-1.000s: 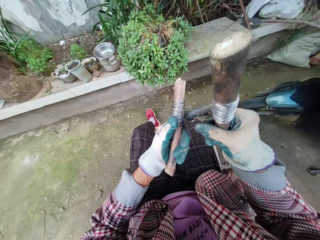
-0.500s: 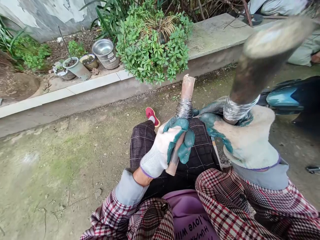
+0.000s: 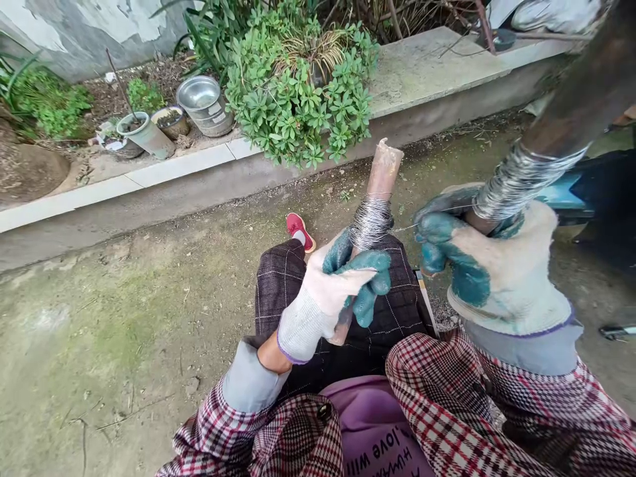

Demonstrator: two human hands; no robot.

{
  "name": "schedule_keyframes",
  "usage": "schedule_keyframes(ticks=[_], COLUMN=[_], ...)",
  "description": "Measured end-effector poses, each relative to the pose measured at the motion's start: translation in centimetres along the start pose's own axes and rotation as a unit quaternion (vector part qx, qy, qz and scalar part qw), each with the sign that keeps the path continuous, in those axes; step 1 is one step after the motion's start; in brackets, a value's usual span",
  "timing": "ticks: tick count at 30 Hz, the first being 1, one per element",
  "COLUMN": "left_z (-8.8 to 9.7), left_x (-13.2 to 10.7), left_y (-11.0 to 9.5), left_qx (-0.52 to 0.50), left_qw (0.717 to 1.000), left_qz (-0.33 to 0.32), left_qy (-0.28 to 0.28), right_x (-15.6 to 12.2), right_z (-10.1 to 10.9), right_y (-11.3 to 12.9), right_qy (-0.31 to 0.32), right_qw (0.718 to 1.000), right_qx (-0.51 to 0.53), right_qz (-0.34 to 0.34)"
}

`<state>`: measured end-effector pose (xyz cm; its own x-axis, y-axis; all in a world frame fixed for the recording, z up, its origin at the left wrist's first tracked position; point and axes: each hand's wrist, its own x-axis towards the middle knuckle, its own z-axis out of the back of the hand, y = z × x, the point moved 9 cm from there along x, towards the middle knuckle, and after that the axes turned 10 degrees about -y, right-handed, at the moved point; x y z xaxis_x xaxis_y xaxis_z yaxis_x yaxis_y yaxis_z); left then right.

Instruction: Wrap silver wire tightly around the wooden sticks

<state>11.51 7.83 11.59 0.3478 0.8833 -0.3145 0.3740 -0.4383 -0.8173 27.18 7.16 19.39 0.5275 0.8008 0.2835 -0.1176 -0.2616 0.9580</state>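
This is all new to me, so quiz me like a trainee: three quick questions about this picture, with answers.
1. Which hand holds the thicker rod?
2. True or false: the left hand grips the thinner rod, which has wire wound around it.
3. Fill in the colour: the shoe beyond the person's knee is ____.

Key:
1. The right hand.
2. True.
3. Red.

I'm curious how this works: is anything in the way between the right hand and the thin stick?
Nothing visible blocks it. Between the right hand and the thin stick, held in the left hand, is a gap crossed by a fine wire.
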Motion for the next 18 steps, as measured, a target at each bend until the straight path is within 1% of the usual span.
schedule_keyframes(ticks=[5,9,11,14,16,18], left_z=[-0.2,-0.5,-0.8,-1.4,-1.8,-2.0], left_x=[-0.2,-0.6,-0.8,-1.0,-1.0,-1.0], left_y=[-0.6,-1.1,-1.4,-1.7,-1.8,-1.7], left_qx=[-0.011,-0.061,-0.109,-0.178,-0.2,-0.203], left_qw=[1.0,0.997,0.991,0.976,0.968,0.965], left_qz=[-0.008,-0.011,-0.007,0.02,0.039,0.045], left_qy=[0.025,0.044,0.073,0.123,0.148,0.159], right_x=[0.1,-0.4,-0.7,-0.8,-0.7,-0.6], right_z=[0.0,-0.2,-0.5,-1.0,-1.0,-1.0], right_y=[-0.5,0.3,0.5,0.2,-0.3,-0.7], right_qy=[0.024,0.025,0.033,0.039,0.035,0.036], right_qw=[0.999,0.999,0.999,0.999,0.998,0.998], right_qx=[0.011,0.03,0.032,0.027,0.031,0.038], right_qz=[-0.019,-0.007,-0.008,-0.02,-0.031,-0.044])
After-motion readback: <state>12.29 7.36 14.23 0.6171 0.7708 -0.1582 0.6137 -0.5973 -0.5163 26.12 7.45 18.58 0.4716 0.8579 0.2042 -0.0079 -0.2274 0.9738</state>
